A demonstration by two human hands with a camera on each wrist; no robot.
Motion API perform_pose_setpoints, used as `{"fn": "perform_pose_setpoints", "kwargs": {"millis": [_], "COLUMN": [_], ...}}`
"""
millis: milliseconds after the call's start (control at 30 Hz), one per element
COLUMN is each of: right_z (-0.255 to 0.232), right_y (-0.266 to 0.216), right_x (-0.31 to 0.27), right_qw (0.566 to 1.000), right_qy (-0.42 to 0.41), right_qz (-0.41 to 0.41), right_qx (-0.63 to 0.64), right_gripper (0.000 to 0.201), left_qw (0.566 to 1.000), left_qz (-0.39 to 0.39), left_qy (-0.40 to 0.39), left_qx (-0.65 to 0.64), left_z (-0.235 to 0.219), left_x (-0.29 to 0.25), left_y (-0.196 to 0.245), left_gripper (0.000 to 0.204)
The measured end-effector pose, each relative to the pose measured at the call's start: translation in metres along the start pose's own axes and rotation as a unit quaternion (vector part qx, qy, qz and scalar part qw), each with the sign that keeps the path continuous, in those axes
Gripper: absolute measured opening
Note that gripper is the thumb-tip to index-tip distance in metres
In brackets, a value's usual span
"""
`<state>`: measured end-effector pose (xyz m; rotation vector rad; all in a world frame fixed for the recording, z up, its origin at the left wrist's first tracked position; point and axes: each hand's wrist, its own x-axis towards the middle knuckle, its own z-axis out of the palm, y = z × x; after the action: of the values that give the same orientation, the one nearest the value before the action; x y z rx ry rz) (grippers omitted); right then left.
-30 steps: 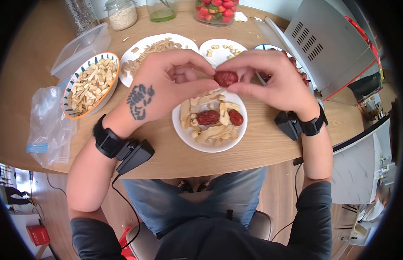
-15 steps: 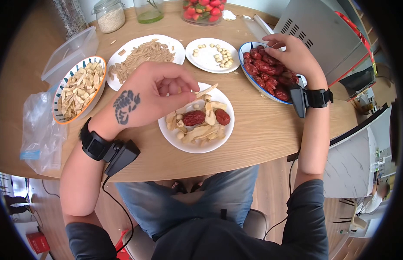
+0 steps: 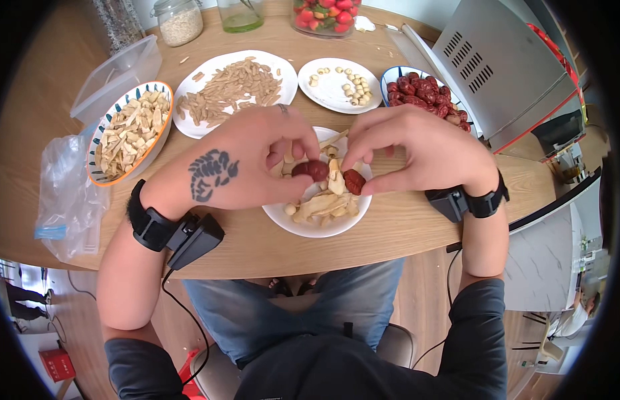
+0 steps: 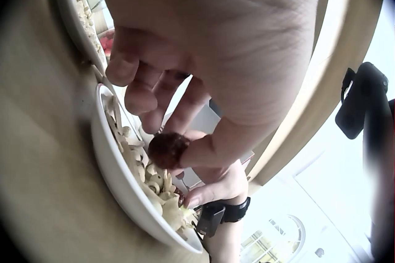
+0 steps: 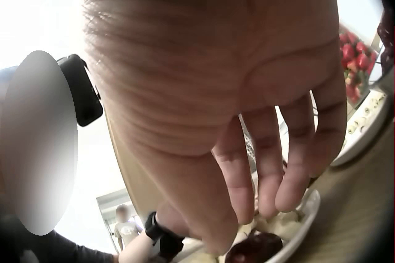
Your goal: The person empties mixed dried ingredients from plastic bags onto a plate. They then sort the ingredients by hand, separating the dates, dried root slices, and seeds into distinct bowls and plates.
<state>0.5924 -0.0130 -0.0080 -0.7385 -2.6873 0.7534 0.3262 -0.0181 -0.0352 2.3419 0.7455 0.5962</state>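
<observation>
In the head view, the left hand [image 3: 240,157] pinches a dark red date [image 3: 310,171] between thumb and fingers, over the white plate [image 3: 316,232]; the left wrist view shows this date [image 4: 168,150] at its thumb tip. The right hand [image 3: 423,150] has thumb and index finger on either side of another red date [image 3: 354,181], touching it at the plate's right part. The right wrist view shows a dark date [image 5: 256,249] beside the thumb tip. Pale dried slices [image 3: 323,207] lie on the plate, partly hidden by the hands.
Behind are a plate of tan pieces [image 3: 240,87], a plate of pale round seeds [image 3: 355,90] and a bowl of dates [image 3: 426,93]. A bowl of dried slices [image 3: 133,133] and a plastic bag [image 3: 70,193] lie left; a grey appliance [image 3: 503,73] stands right.
The right hand has moved from the bowl of dates back to the plate, beside the left hand. The left hand has lowered slightly and now holds a date.
</observation>
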Motion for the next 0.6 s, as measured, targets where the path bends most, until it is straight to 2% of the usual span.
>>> {"fn": "perform_pose_setpoints", "kwargs": {"millis": [33,100,200,267,300,367,433,500,567,600], "right_z": [0.003,0.004,0.000,-0.007,-0.010,-0.031,-0.048,-0.070,-0.081,-0.084], "right_y": [0.002,0.002,0.000,-0.003,0.004,-0.003,0.011,0.026,0.038,0.045], "right_x": [0.001,0.002,0.000,-0.003,-0.005,-0.015,-0.030,-0.045,-0.055,-0.057], "right_qw": [1.000,1.000,0.999,0.999,0.998,0.989,0.970,0.940,0.887,0.887], "right_qy": [-0.013,-0.025,-0.025,0.019,0.051,0.101,0.208,0.282,0.293,0.295], "right_qz": [-0.004,-0.004,-0.013,0.040,0.035,0.106,0.118,0.184,0.294,0.295], "right_qx": [-0.008,-0.017,-0.023,0.007,0.007,0.008,0.027,-0.048,-0.200,-0.200], "right_gripper": [0.019,0.018,0.022,0.020,0.016,0.015,0.016,0.023,0.025,0.025], "left_qw": [1.000,0.991,0.989,0.988,0.987,0.987,0.988,0.988,0.989,0.989], "left_qz": [0.001,-0.112,-0.103,-0.110,-0.119,-0.108,-0.097,-0.103,-0.103,-0.105], "left_qy": [0.000,0.005,0.022,0.026,0.032,0.039,0.049,0.053,0.055,0.056], "left_qx": [-0.001,-0.077,-0.107,-0.107,-0.106,-0.109,-0.113,-0.100,-0.096,-0.092], "left_z": [-0.001,-0.005,-0.003,-0.002,-0.002,-0.001,-0.001,-0.002,-0.001,-0.001], "left_x": [0.000,0.000,0.000,0.002,0.002,0.001,0.002,0.002,0.003,0.003], "left_y": [0.003,0.010,0.007,0.010,0.010,0.006,0.005,0.007,0.005,0.005], "left_gripper": [0.023,0.019,0.019,0.018,0.018,0.018,0.017,0.018,0.018,0.019]}}
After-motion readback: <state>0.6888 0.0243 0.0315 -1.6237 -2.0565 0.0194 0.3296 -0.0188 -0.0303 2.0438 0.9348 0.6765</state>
